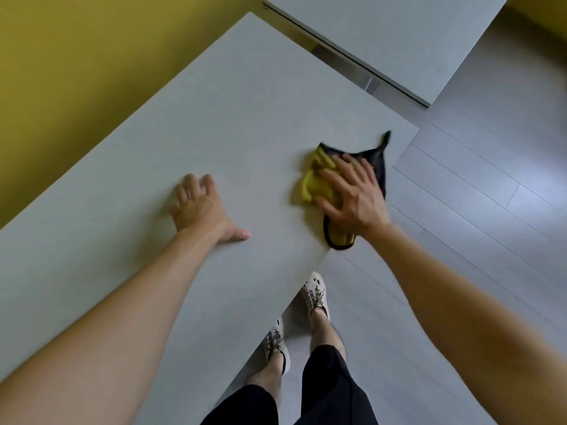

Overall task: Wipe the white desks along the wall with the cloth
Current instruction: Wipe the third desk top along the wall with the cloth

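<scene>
A long white desk [233,118] runs along the yellow wall. On it, near its front right corner, lies a crumpled yellow cloth with black edging [313,182]. My right hand [352,194] presses flat on the cloth with fingers spread. My left hand [202,207] rests on the bare desk top to the left, fingers spread and lightly bent, holding nothing. A second white desk [383,29] stands beyond, at the top of the view, separated by a narrow gap.
The yellow wall [76,72] borders the desks on the left. Grey plank floor [475,194] lies to the right. My legs and pale shoes [316,296] stand close to the desk's front edge.
</scene>
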